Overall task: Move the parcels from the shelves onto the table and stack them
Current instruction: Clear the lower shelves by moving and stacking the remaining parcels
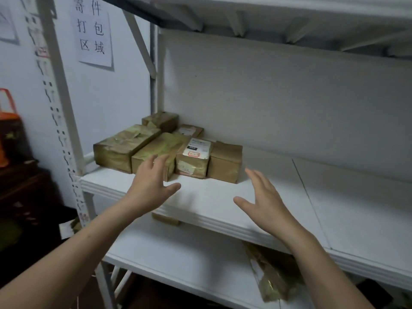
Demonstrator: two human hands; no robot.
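Note:
Several brown taped parcels sit in a cluster at the left of the white middle shelf [223, 197]. The front row holds a large parcel [120, 148], a flat parcel [153, 152], a parcel with a white label [195, 157] and a plain box [225, 161]. Two smaller parcels [160, 121] lie behind them. My left hand [153, 184] is spread open just in front of the flat parcel, its fingertips over that parcel's front edge. My right hand [263, 197] hovers open over the shelf, right of the plain box. Neither hand holds anything.
A slotted shelf upright [60, 121] stands at the left, with a paper sign [93, 30] on the wall behind. The lower shelf [178, 259] carries a torn brown parcel [272, 277] and a small one [166, 219]. Dark furniture and an orange item [6, 121] stand at far left.

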